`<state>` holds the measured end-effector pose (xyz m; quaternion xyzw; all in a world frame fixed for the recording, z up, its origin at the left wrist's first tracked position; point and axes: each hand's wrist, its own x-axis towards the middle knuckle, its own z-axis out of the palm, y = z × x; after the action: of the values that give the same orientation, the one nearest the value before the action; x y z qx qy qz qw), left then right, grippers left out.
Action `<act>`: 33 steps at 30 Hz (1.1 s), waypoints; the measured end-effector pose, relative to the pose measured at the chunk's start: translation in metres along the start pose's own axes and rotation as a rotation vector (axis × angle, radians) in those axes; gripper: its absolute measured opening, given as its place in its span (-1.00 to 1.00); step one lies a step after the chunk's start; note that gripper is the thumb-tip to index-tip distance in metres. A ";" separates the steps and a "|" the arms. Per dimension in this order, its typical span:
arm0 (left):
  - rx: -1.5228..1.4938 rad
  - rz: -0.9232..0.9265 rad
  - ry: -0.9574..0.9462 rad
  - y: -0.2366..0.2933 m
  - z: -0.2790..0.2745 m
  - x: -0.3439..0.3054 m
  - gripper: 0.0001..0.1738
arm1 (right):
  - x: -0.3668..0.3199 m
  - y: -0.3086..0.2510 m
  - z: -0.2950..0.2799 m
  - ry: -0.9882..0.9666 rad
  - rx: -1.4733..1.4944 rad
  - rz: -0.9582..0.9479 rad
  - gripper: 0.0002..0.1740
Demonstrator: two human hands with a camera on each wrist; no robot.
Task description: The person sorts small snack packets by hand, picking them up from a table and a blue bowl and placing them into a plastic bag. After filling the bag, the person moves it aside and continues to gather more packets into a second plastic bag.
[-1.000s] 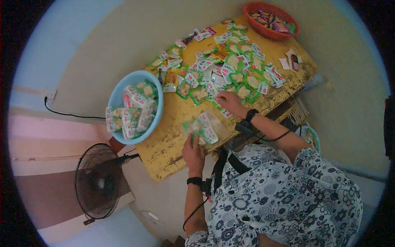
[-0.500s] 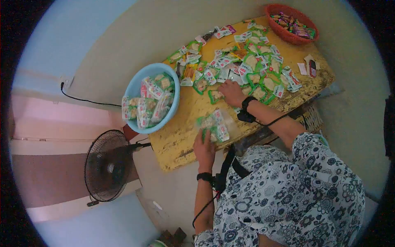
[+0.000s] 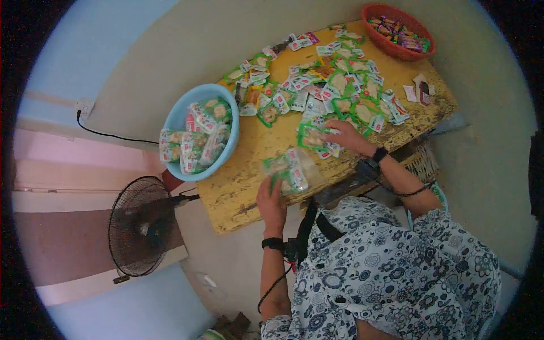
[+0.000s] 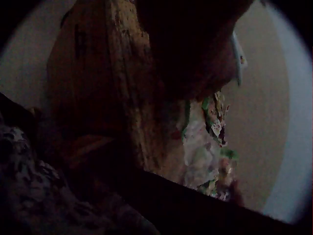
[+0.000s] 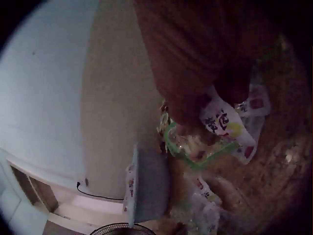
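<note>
Left hand [image 3: 272, 205] touches the clear bag [image 3: 295, 171] on the near side of the table [image 3: 235, 195], grip unclear; right hand [image 3: 350, 138], farther right, pinches a green packet [image 3: 311, 137] beside the pile [image 3: 340, 83].

A flat, clear plastic packet with a green border [image 3: 311, 137] sits pinched at the right hand's fingertips [image 5: 183, 128]!
Pale, lumpy pieces show through it, on the side toward the left hand [image 3: 272, 205]. And just beyond the left fingers, touching them, lies a soft, see-through plastic bag [image 3: 308, 168], flat, with green-edged packets [image 3: 276, 164] and a white printed sachet [image 3: 297, 171] inside.
</note>
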<state>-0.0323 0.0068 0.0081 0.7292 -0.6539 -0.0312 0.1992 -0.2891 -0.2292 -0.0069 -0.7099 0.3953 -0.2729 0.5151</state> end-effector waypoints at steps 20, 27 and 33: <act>-0.180 -0.039 0.022 -0.003 0.005 0.012 -0.34 | -0.002 0.002 0.022 -0.360 -0.064 0.034 -0.52; -0.155 -0.022 0.013 0.004 -0.001 0.018 -0.36 | 0.013 0.007 0.032 -0.373 -0.035 -0.011 -0.56; -0.061 0.103 0.110 0.027 -0.029 0.042 -0.37 | 0.014 -0.003 0.036 -0.428 0.063 -0.015 -0.54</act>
<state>-0.0432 -0.0285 0.0530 0.6886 -0.6775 -0.0007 0.2585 -0.2521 -0.2217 -0.0163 -0.7382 0.2629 -0.1320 0.6071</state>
